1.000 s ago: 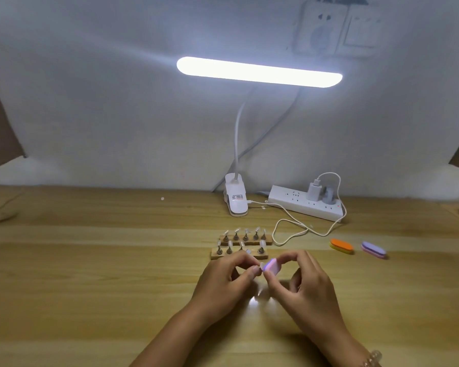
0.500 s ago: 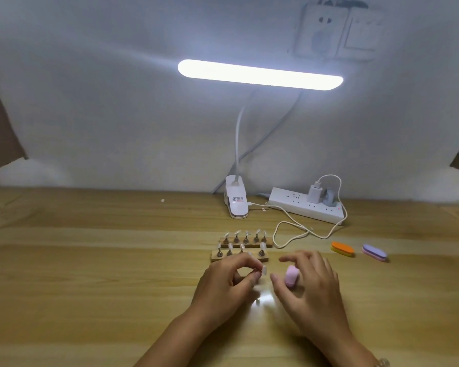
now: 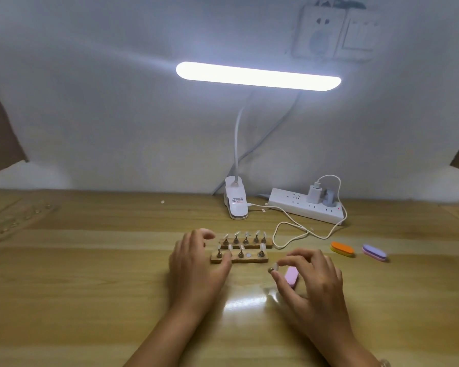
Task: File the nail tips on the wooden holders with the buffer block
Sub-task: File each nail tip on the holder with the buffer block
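Two holders lie side by side on the table (image 3: 90,300), in front of the person. The back holder (image 3: 268,244) carries five stands with nail tips. The front holder (image 3: 249,259) carries four, and one silver disc (image 3: 248,255) on it stands bare.

The left hand (image 3: 196,266) lies wide over the left ends of both holders, fingers spread and loosely bent. Its thumb tip touches the front holder; whether it presses down I cannot tell.

The right hand (image 3: 312,283) is just right of the front holder, above the table. Thumb and forefinger pinch one nail tip (image 3: 274,268) on its small stand, apart from the holders. The pink buffer (image 3: 291,277) sits under the same hand, between thumb and curled fingers. Whether the hand holds it or it lies on the table I cannot tell.

Further right, well apart from the hands, an orange buffer (image 3: 342,249) and a purple buffer (image 3: 374,252) lie near each other. Behind the holders a lamp (image 3: 257,75) shines from its clip (image 3: 235,205). A power strip (image 3: 289,205) lies beside the clip, and a white cable (image 3: 289,225) loops from it onto the table
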